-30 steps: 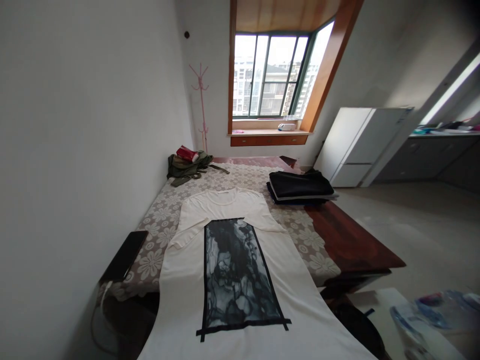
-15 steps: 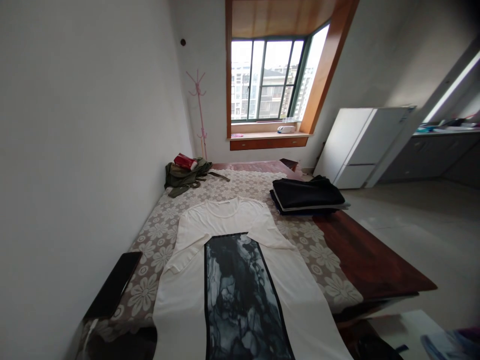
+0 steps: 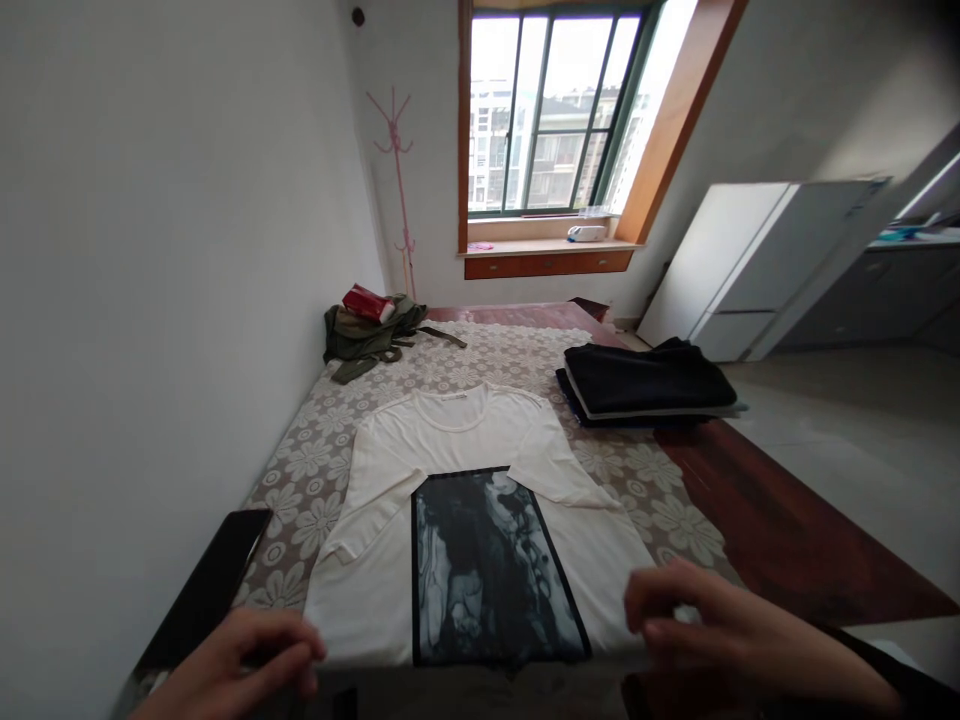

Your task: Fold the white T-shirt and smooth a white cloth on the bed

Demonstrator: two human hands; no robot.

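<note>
A white T-shirt [image 3: 461, 440] with a dark marbled print panel [image 3: 487, 570] lies front up, neck toward the window, on the patterned cloth of the table. Its short sleeves rest inward over the body. At the shirt's near left corner is my left hand [image 3: 244, 660], fingers bent and closed about the edge. My right hand [image 3: 697, 620] is at the near right corner, its fingers curled on the fabric; some blur covers the fingertips. The lower edge runs between both hands along the table's near side, with shadow beneath it.
A black phone [image 3: 206, 580] lies left by the wall. Dark folded clothes [image 3: 649, 380] are stacked at right. An olive bag [image 3: 375, 335] with a red packet [image 3: 367, 302] sits at the far left. Bare reddish wood [image 3: 787, 530] forms the table's right edge. Beyond stands a white refrigerator [image 3: 739, 265].
Both hands have come into view at the bottom. The shirt's lower part, which ran out of the picture, now ends at a straight edge near the table's side. My view has tilted downward.
</note>
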